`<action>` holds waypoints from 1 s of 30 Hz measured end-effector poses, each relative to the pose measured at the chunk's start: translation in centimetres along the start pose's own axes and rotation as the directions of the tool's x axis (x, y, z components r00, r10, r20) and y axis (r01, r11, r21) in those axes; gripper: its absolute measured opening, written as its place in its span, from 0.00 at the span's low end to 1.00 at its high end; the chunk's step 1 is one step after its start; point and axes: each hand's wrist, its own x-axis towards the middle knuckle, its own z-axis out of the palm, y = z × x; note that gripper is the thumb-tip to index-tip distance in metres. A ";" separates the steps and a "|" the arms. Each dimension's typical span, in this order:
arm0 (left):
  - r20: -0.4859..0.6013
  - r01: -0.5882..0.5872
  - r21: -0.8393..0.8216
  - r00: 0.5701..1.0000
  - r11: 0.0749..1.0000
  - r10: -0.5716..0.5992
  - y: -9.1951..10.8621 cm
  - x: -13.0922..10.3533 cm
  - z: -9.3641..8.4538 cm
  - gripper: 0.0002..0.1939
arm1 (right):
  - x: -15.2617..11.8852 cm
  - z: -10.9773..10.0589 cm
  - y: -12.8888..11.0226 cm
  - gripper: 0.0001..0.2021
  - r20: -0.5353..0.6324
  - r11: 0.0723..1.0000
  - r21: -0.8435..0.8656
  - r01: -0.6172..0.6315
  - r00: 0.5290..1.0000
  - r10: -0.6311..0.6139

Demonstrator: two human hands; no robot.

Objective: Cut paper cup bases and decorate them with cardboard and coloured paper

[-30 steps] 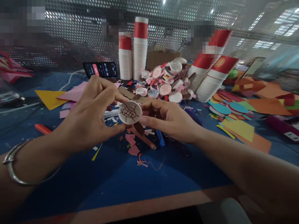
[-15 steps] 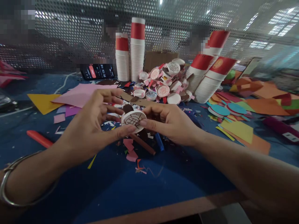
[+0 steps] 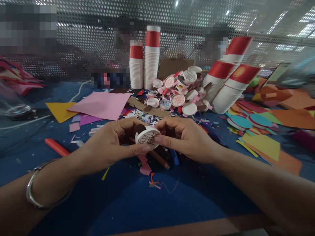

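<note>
A white cut-off paper cup bottom (image 3: 144, 140) with a dark grid drawn on its face is between my two hands. At its upper left edge a dark brown paper piece (image 3: 140, 127) sticks up. My left hand (image 3: 112, 141) grips the cup bottom from the left, thumb along its lower front and fingers behind. From the right, my right hand (image 3: 188, 139) pinches its edge, thumb on the face; those fingertips are partly hidden. Below lie a brown marker (image 3: 159, 159), a blue marker (image 3: 175, 158) and pink paper scraps (image 3: 145, 167).
A pile of similar decorated cup bottoms (image 3: 177, 100) lies beyond my hands. Stacked paper cups (image 3: 152, 59) stand behind, and more cup stacks (image 3: 228, 88) lean at right. Pink paper (image 3: 100, 105), a red marker (image 3: 57, 147), blue-topped discs (image 3: 240, 122) and yellow paper (image 3: 264, 144) lie around.
My left fingers, spread before, have closed in around the cup bottom's left side. The view has shifted, so things sit slightly lower and further right.
</note>
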 end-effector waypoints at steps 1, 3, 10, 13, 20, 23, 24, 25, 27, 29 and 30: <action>0.000 -0.002 -0.003 1.000 1.000 0.002 0.0 0.0 0.0 0.15 | 0.0 0.0 -0.1 0.12 0.000 1.000 0.007 -0.002 1.000 0.002; -0.017 -0.020 -0.002 1.000 1.000 0.020 -0.1 -0.1 0.0 0.16 | 0.0 0.0 -0.3 0.11 -0.009 1.000 -0.001 0.001 1.000 -0.001; -0.021 -0.054 -0.056 0.998 0.997 0.053 0.0 -0.3 0.3 0.19 | -0.1 0.2 -0.2 0.08 -0.047 0.992 -0.071 0.103 0.993 -0.106; 0.052 0.022 -0.236 0.999 0.971 -0.010 0.0 -0.3 0.7 0.18 | 0.0 0.1 -0.3 0.07 -0.049 0.990 -0.098 0.097 0.994 -0.102; 0.057 0.120 -0.396 0.993 0.910 -0.106 -0.3 -0.3 1.4 0.08 | -0.1 -0.3 -0.5 0.08 -0.020 1.000 -0.013 -0.012 1.000 0.012; -0.019 0.174 -0.465 0.978 0.868 -0.206 -0.3 -0.2 1.8 0.10 | -0.2 -0.5 -0.6 0.08 -0.012 0.999 0.001 -0.041 0.999 0.041; -0.048 0.180 -0.502 0.971 0.846 -0.236 -0.2 -0.1 1.8 0.10 | -0.2 -0.6 -0.6 0.09 -0.009 0.998 0.009 -0.060 0.998 0.060; -0.077 0.180 -0.540 0.962 0.822 -0.261 -0.1 -0.1 1.9 0.10 | -0.2 -0.6 -0.6 0.10 0.000 0.996 0.021 -0.085 0.996 0.085; -0.141 0.152 -0.594 0.947 0.790 -0.288 0.2 0.1 1.7 0.11 | 0.0 -0.6 -0.6 0.11 0.024 0.988 0.040 -0.148 0.989 0.147; -0.199 0.120 -0.603 0.935 0.789 -0.295 0.3 0.2 1.5 0.11 | 0.1 -0.4 -0.6 0.12 0.041 0.981 0.046 -0.190 0.981 0.188; -0.214 0.114 -0.596 0.931 0.795 -0.294 0.3 0.3 1.4 0.11 | 0.2 -0.4 -0.6 0.11 0.045 0.980 0.047 -0.195 0.980 0.193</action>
